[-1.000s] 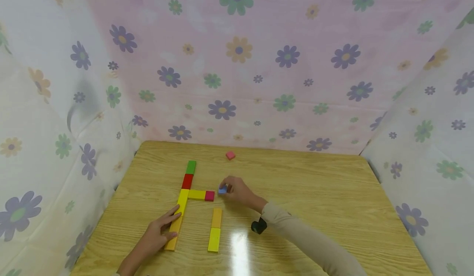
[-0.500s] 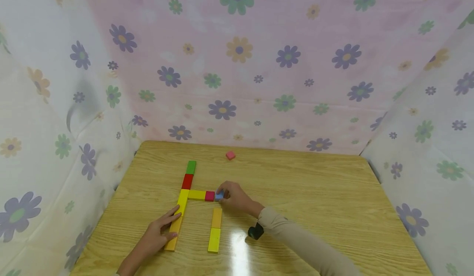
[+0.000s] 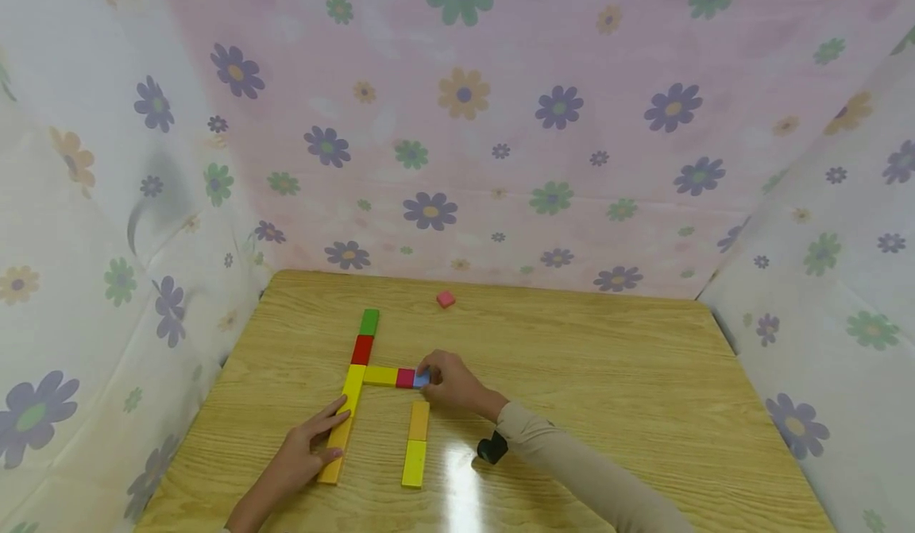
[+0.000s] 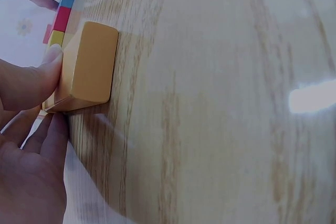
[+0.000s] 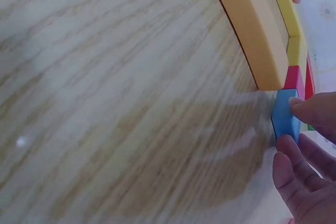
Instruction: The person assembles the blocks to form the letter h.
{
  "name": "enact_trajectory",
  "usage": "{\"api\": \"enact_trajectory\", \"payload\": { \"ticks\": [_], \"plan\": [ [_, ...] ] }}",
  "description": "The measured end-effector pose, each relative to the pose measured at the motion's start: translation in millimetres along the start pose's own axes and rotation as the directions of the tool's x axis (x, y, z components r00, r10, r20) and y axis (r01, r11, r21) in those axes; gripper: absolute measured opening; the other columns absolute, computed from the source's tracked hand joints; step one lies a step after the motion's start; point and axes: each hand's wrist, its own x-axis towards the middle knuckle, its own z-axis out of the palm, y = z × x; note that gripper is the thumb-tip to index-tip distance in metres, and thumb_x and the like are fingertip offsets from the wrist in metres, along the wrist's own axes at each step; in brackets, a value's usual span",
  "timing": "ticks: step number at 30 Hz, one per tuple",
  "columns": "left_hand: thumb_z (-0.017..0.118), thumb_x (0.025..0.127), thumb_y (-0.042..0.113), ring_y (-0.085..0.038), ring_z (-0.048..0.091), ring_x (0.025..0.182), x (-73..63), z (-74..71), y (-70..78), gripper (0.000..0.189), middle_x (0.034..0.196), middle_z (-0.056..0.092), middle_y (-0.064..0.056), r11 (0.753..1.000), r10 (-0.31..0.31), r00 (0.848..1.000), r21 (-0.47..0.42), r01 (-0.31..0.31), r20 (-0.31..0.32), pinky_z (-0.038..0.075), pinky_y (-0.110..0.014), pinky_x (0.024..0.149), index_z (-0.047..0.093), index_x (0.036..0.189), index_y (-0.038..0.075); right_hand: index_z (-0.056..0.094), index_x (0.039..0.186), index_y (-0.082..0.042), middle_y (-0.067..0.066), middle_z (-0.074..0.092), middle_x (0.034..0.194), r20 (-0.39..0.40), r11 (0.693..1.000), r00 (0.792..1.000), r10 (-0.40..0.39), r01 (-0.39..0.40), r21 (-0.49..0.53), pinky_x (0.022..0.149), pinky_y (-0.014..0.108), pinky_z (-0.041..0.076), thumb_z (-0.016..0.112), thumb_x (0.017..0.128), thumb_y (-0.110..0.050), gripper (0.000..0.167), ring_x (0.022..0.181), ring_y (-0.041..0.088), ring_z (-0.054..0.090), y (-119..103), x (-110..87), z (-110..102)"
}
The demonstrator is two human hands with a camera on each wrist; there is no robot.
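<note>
My right hand point(image 3: 456, 382) pinches a small blue block point(image 5: 285, 114) between thumb and fingers. That block meets the crimson block point(image 3: 405, 378) at the end of a short yellow block point(image 3: 381, 376), forming a side branch. Beside the long row, my left hand point(image 3: 296, 455) holds the orange block point(image 4: 94, 64), thumb and fingers against it, with two fingertips reaching the long yellow block point(image 3: 353, 382). A red block point(image 3: 362, 350) and a green block point(image 3: 368, 322) continue this row away from me. Fingers partly cover the blue block in the head view.
A separate pair lies right of the long row: an orange block point(image 3: 419, 421) and a yellow block point(image 3: 414, 464). Farther back is a pink block point(image 3: 445, 299). Flowered cloth point(image 3: 457, 160) surrounds the wooden table point(image 3: 608, 374). A black device point(image 3: 492, 447) is at my right wrist.
My right hand has moved left and slightly toward me with the blue block, closing the gap to the crimson block. The left hand stays in place on the row.
</note>
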Motion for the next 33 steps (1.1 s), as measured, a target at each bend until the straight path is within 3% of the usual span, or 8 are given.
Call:
{"api": "enact_trajectory", "payload": {
  "ticks": [8,19,26,30,33],
  "plan": [
    [0.07,0.08,-0.002,-0.029,0.032,0.134,1.6,-1.3,-3.2,0.057,0.151,0.032,-0.006,1.0,0.008,1.0,0.012,-0.008,0.005,0.042,-0.035,0.099,0.052,0.134,0.001,0.067,0.099,-0.002,0.009,0.059,0.098,-0.028,1.0,0.999,0.02,-0.02,-0.011,0.058,0.02,0.047,0.068,0.085,-0.002,0.014,0.069,0.011,0.053,1.1,7.4,-12.4],
    [0.072,0.08,0.004,-0.029,0.031,0.135,1.1,-0.3,-2.3,0.056,0.15,0.035,-0.005,1.0,-0.015,1.0,0.027,0.015,0.0,0.039,-0.043,0.101,0.055,0.133,0.006,0.067,0.102,0.001,0.012,0.059,0.102,-0.067,0.997,0.997,0.029,-0.033,-0.068,0.057,0.022,0.048,0.067,0.084,0.0,0.018,0.068,0.014,0.056,7.7,23.8,-31.9],
    [0.072,0.08,0.002,-0.028,0.032,0.135,1.3,0.4,-7.3,0.057,0.15,0.035,-0.004,1.0,-0.007,1.0,0.023,0.007,-0.009,0.041,-0.037,0.1,0.054,0.133,0.005,0.067,0.104,0.001,0.012,0.06,0.108,-0.097,0.992,0.994,0.058,-0.068,-0.102,0.062,0.027,0.049,0.068,0.083,-0.001,0.021,0.078,0.018,0.056,17.3,39.4,-43.1],
    [0.072,0.08,0.002,-0.022,0.031,0.135,2.9,-0.5,-7.9,0.058,0.15,0.034,0.002,0.999,-0.038,0.999,0.019,0.038,-0.009,0.04,-0.032,0.101,0.054,0.134,0.008,0.065,0.108,0.002,0.015,0.058,0.113,-0.135,0.991,0.987,0.086,-0.098,-0.09,0.064,0.031,0.049,0.067,0.083,0.001,0.025,0.083,0.024,0.055,23.3,48.9,-49.8],
    [0.072,0.08,0.001,-0.025,0.031,0.135,1.8,-0.5,-7.4,0.057,0.15,0.034,0.0,1.0,-0.029,1.0,0.009,0.029,-0.006,0.04,-0.036,0.101,0.054,0.135,0.007,0.063,0.11,0.004,0.017,0.058,0.111,-0.193,0.991,0.978,0.075,-0.094,-0.092,0.066,0.035,0.049,0.067,0.083,0.001,0.027,0.083,0.028,0.055,30.2,57.4,-51.5]
  ]
}}
